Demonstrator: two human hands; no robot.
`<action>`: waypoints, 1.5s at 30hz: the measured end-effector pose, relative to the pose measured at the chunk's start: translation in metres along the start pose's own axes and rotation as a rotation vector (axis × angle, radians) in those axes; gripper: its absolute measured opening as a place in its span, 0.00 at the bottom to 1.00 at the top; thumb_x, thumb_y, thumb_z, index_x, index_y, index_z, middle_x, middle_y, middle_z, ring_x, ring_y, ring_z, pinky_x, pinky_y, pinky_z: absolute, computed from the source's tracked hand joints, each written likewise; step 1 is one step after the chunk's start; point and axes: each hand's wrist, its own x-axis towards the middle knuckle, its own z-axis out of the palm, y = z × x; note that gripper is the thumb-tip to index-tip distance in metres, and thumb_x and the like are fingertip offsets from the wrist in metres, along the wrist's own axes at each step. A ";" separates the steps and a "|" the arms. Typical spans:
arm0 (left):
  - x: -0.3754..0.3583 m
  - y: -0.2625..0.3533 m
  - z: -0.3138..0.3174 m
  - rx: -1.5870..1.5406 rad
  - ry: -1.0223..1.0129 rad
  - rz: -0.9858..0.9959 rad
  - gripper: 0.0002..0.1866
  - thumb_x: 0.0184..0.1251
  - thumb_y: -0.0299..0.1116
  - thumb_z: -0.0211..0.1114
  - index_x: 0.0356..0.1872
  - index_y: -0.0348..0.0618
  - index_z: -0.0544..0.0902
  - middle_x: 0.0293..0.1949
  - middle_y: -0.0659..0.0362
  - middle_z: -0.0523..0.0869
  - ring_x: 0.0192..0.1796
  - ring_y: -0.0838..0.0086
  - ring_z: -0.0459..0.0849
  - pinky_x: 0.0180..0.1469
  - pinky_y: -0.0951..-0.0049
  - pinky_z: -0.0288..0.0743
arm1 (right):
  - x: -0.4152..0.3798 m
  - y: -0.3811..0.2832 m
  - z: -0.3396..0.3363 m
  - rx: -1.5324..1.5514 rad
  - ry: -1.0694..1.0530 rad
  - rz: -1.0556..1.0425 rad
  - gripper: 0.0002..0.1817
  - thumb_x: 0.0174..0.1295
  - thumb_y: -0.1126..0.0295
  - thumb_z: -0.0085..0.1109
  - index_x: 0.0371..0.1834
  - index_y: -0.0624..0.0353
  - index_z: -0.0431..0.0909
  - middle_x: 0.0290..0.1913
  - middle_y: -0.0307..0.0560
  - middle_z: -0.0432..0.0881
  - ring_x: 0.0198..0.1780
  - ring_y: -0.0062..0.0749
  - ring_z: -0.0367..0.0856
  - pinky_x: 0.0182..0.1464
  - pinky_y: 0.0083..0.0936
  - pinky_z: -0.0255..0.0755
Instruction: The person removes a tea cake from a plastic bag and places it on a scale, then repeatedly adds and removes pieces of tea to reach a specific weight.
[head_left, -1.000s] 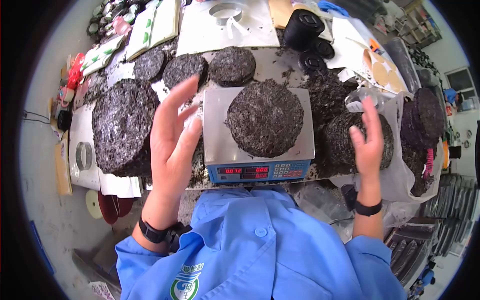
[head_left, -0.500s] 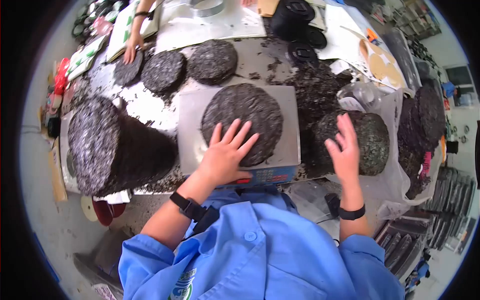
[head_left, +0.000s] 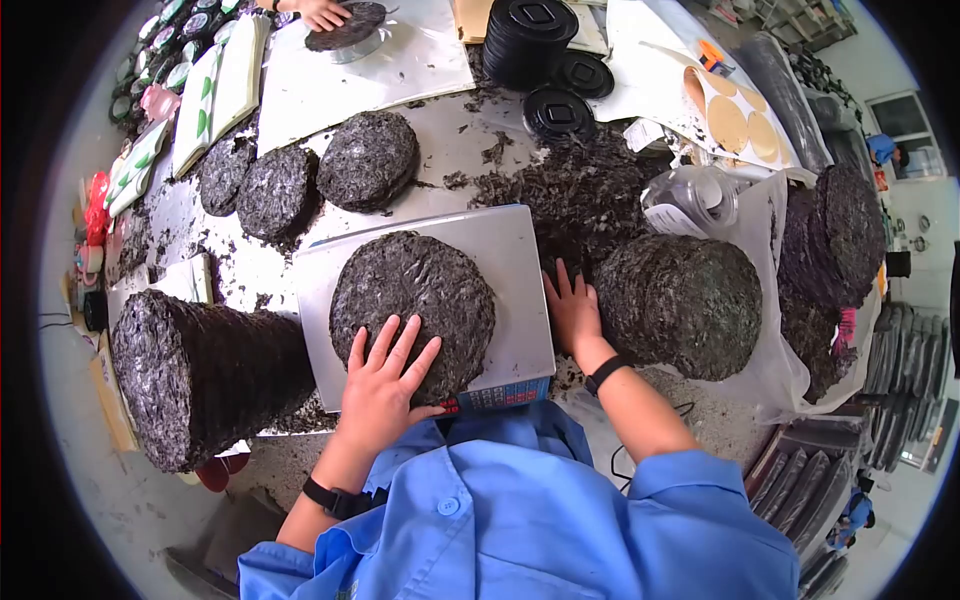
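A round dark sheet of dried seaweed [head_left: 415, 290] lies on the steel pan of a weighing scale [head_left: 515, 300]. My left hand [head_left: 382, 385] rests flat on its lower part, fingers spread. Between the scale's right edge and a thick stack of seaweed rounds [head_left: 690, 305] is my right hand [head_left: 577, 318], its fingers stretched toward loose seaweed scraps [head_left: 570, 190]. Part of the scale's blue keypad [head_left: 505, 394] shows under the pan's front edge.
Another tall seaweed stack [head_left: 215, 375] lies tipped at the left. Several rounds [head_left: 368, 160] lie behind the scale. At the back, another person's hand [head_left: 325, 14] touches a seaweed round [head_left: 346, 27] on a ring. Black lids [head_left: 530, 45] and a clear jar [head_left: 700, 195] stand farther right.
My right hand has come down from above the right stack to beside the scale. My left hand stays on the round. The other person's hand has moved a round onto the ring.
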 end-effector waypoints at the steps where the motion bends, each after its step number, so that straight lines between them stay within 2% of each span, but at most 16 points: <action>1: 0.001 -0.001 -0.001 -0.008 -0.005 0.000 0.51 0.33 0.54 0.79 0.68 0.55 0.72 0.73 0.52 0.65 0.75 0.55 0.60 0.75 0.47 0.47 | 0.004 -0.003 0.001 -0.058 0.000 0.009 0.42 0.61 0.71 0.57 0.79 0.42 0.50 0.80 0.53 0.45 0.71 0.54 0.63 0.63 0.42 0.70; 5: 0.000 -0.005 -0.006 -0.042 0.003 0.018 0.51 0.32 0.53 0.79 0.67 0.54 0.73 0.73 0.53 0.66 0.74 0.55 0.61 0.74 0.47 0.51 | 0.017 -0.006 0.010 -0.007 0.019 0.069 0.44 0.59 0.67 0.61 0.79 0.41 0.50 0.79 0.50 0.50 0.69 0.52 0.66 0.58 0.43 0.74; 11: -0.007 -0.014 -0.009 -0.076 0.053 0.090 0.49 0.33 0.52 0.79 0.66 0.53 0.74 0.72 0.53 0.67 0.74 0.55 0.62 0.73 0.48 0.54 | 0.007 0.010 -0.032 0.590 0.197 0.253 0.40 0.50 0.74 0.67 0.70 0.49 0.64 0.67 0.51 0.67 0.63 0.53 0.73 0.59 0.39 0.75; 13: -0.009 -0.017 -0.011 -0.091 0.060 0.109 0.49 0.34 0.50 0.79 0.67 0.53 0.73 0.72 0.52 0.66 0.74 0.55 0.62 0.74 0.48 0.54 | 0.009 0.019 -0.044 0.783 0.425 0.370 0.38 0.47 0.76 0.66 0.67 0.54 0.66 0.63 0.53 0.72 0.60 0.49 0.76 0.62 0.37 0.72; 15: -0.012 -0.018 -0.013 -0.094 0.056 0.123 0.47 0.37 0.44 0.79 0.67 0.52 0.72 0.72 0.51 0.66 0.75 0.54 0.61 0.74 0.48 0.53 | 0.008 0.041 -0.045 1.226 0.497 0.392 0.36 0.47 0.77 0.64 0.65 0.60 0.67 0.58 0.52 0.77 0.59 0.43 0.78 0.61 0.32 0.72; 17: -0.015 -0.020 -0.013 -0.120 0.077 0.131 0.45 0.39 0.40 0.78 0.67 0.51 0.72 0.72 0.51 0.66 0.75 0.54 0.61 0.74 0.47 0.52 | -0.023 0.039 -0.100 2.036 0.427 0.287 0.35 0.51 0.82 0.59 0.67 0.60 0.64 0.56 0.46 0.78 0.55 0.35 0.79 0.59 0.29 0.73; 19: -0.018 -0.024 -0.012 -0.173 0.127 0.122 0.44 0.40 0.36 0.76 0.67 0.51 0.72 0.72 0.51 0.67 0.75 0.55 0.61 0.75 0.46 0.51 | -0.058 0.032 -0.147 2.250 0.340 0.313 0.36 0.52 0.85 0.57 0.69 0.60 0.61 0.56 0.46 0.78 0.54 0.32 0.79 0.59 0.30 0.74; 23: -0.028 -0.044 -0.021 -0.531 0.487 0.085 0.40 0.45 0.27 0.61 0.68 0.40 0.69 0.71 0.46 0.67 0.74 0.51 0.63 0.75 0.52 0.53 | -0.084 -0.026 -0.185 1.845 0.330 0.053 0.42 0.50 0.81 0.61 0.73 0.60 0.57 0.62 0.51 0.74 0.61 0.38 0.76 0.64 0.35 0.71; 25: -0.030 -0.052 -0.019 -0.782 0.620 0.038 0.37 0.49 0.21 0.54 0.69 0.36 0.68 0.71 0.42 0.66 0.74 0.51 0.63 0.75 0.59 0.54 | -0.080 -0.067 -0.206 1.112 0.526 -0.187 0.46 0.45 0.78 0.63 0.73 0.60 0.57 0.68 0.58 0.66 0.69 0.46 0.67 0.70 0.40 0.63; 27: -0.031 -0.057 -0.013 -0.921 0.691 0.006 0.37 0.50 0.20 0.52 0.69 0.35 0.67 0.71 0.42 0.66 0.75 0.52 0.62 0.75 0.60 0.53 | -0.073 -0.111 -0.212 0.795 0.428 -0.319 0.47 0.42 0.77 0.63 0.73 0.59 0.58 0.74 0.61 0.57 0.75 0.55 0.56 0.74 0.43 0.55; 31: -0.032 -0.048 -0.015 -0.654 0.563 0.076 0.39 0.47 0.24 0.58 0.70 0.40 0.68 0.72 0.43 0.65 0.74 0.50 0.62 0.76 0.55 0.51 | -0.050 -0.145 -0.180 0.352 0.271 -0.369 0.45 0.49 0.69 0.65 0.75 0.54 0.59 0.76 0.59 0.55 0.77 0.60 0.50 0.75 0.56 0.48; 34: -0.032 -0.031 0.002 -0.180 0.230 0.158 0.44 0.44 0.36 0.72 0.70 0.48 0.69 0.73 0.48 0.64 0.75 0.53 0.60 0.75 0.47 0.50 | -0.069 -0.117 -0.171 0.635 0.534 -0.332 0.46 0.48 0.65 0.69 0.73 0.60 0.60 0.75 0.65 0.55 0.77 0.62 0.49 0.76 0.53 0.48; 36: -0.034 -0.027 0.015 -0.042 0.188 0.200 0.47 0.43 0.43 0.76 0.70 0.50 0.69 0.74 0.49 0.63 0.75 0.54 0.60 0.75 0.46 0.50 | -0.092 -0.096 -0.137 0.836 0.431 -0.190 0.45 0.51 0.64 0.69 0.73 0.63 0.59 0.75 0.63 0.56 0.77 0.59 0.52 0.76 0.49 0.50; 41: -0.032 -0.024 -0.004 -0.042 0.207 0.239 0.47 0.44 0.50 0.76 0.70 0.50 0.69 0.73 0.49 0.64 0.75 0.52 0.59 0.75 0.45 0.48 | -0.129 -0.050 -0.087 1.683 0.423 0.299 0.39 0.61 0.73 0.62 0.74 0.66 0.55 0.76 0.56 0.58 0.74 0.44 0.61 0.72 0.40 0.60; 44: -0.034 -0.028 -0.043 -0.115 0.310 0.279 0.47 0.42 0.53 0.77 0.68 0.49 0.70 0.72 0.48 0.65 0.75 0.50 0.60 0.74 0.44 0.50 | -0.139 -0.046 -0.130 1.813 0.464 0.246 0.38 0.66 0.68 0.60 0.76 0.64 0.53 0.76 0.57 0.56 0.74 0.45 0.62 0.70 0.37 0.62; 45: -0.033 -0.036 -0.052 -0.124 0.413 0.234 0.45 0.44 0.47 0.77 0.67 0.47 0.71 0.71 0.47 0.66 0.74 0.50 0.62 0.73 0.47 0.54 | -0.141 -0.047 -0.139 1.805 0.463 0.231 0.38 0.67 0.66 0.59 0.76 0.63 0.53 0.76 0.57 0.56 0.74 0.44 0.62 0.71 0.38 0.61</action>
